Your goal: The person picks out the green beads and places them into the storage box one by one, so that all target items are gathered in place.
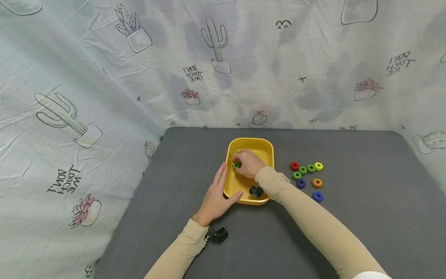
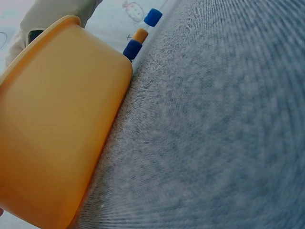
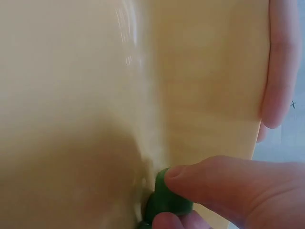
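A yellow plastic bin [image 1: 262, 145] stands on the grey table. Inside it, by its left wall, my right hand [image 1: 251, 164] pinches a green bead [image 1: 236, 165] with a hole through it. The right wrist view shows the thumb and fingertips on that bead [image 3: 171, 198], with more green partly hidden just behind it. Along the bin's outer left side lie the straight fingers of my left hand [image 1: 215, 199], its thumb over the near left rim. In the left wrist view the bin's outer wall [image 2: 66, 114] fills the left side.
Right of the bin, loose beads lie on the table [image 1: 366, 201]: a red one [image 1: 294, 166], several green ones [image 1: 311, 168], a yellow [image 1: 318, 166], an orange [image 1: 316, 183], a purple-blue [image 1: 301, 183] and a blue [image 1: 317, 196]. A patterned curtain [image 1: 251, 93] hangs behind.
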`<state>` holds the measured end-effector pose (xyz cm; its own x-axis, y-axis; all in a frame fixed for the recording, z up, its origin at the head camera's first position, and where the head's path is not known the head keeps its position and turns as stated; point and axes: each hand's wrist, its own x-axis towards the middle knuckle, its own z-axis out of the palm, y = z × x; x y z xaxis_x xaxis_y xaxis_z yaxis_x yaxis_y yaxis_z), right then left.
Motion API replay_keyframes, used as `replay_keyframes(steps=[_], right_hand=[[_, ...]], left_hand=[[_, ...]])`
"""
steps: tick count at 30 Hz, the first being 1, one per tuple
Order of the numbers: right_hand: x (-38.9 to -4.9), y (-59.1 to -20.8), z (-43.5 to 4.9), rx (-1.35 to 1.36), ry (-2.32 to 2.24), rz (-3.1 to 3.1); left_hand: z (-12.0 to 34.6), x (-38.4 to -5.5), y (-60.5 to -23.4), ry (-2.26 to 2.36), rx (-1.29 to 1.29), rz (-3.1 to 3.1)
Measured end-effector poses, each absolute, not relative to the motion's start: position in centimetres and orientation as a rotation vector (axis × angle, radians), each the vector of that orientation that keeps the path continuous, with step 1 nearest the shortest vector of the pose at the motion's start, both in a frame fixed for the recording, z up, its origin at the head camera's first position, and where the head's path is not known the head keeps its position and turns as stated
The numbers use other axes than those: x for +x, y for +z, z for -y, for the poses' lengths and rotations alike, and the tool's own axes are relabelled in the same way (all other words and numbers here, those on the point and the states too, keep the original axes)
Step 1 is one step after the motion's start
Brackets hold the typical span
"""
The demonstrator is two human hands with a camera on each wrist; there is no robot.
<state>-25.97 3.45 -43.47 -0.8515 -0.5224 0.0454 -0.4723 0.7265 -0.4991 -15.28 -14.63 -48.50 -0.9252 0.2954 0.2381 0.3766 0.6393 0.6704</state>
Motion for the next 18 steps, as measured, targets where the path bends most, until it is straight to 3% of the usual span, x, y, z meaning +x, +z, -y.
replay_keyframes(steps=[18], right_hand=[[-26.27,-43.75,-3.30,-0.811,-0.747,-2.832]], left_hand=[[14.65,-15.26,-48.41,-1.174,-0.568,2.740]])
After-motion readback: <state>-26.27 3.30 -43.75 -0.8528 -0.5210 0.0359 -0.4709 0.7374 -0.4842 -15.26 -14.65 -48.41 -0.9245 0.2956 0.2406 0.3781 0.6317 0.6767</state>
